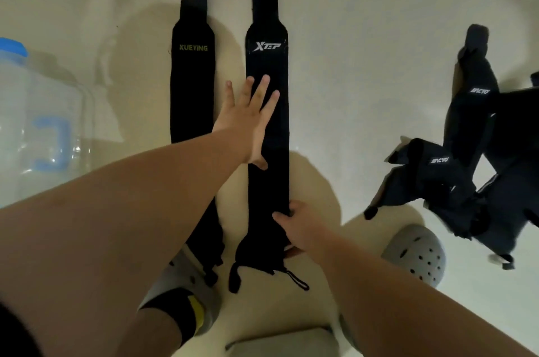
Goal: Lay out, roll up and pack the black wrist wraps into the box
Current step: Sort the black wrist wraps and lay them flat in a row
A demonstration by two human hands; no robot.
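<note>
Behind the left forearm, the XUEYING wrap disappears.

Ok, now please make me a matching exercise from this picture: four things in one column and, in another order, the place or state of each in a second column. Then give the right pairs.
Things
1. XUEYING wrap
2. XTEP wrap
3. heap of wraps
4. clear box

Places or states
A. at the far left edge, with a blue lid
B. tangled at the right, not laid out
C. laid straight; left hand flat on it, right hand grips its edge
D. laid straight, the left one of the pair, no hand on it

Pairs: 1-D, 2-C, 3-B, 4-A
</note>
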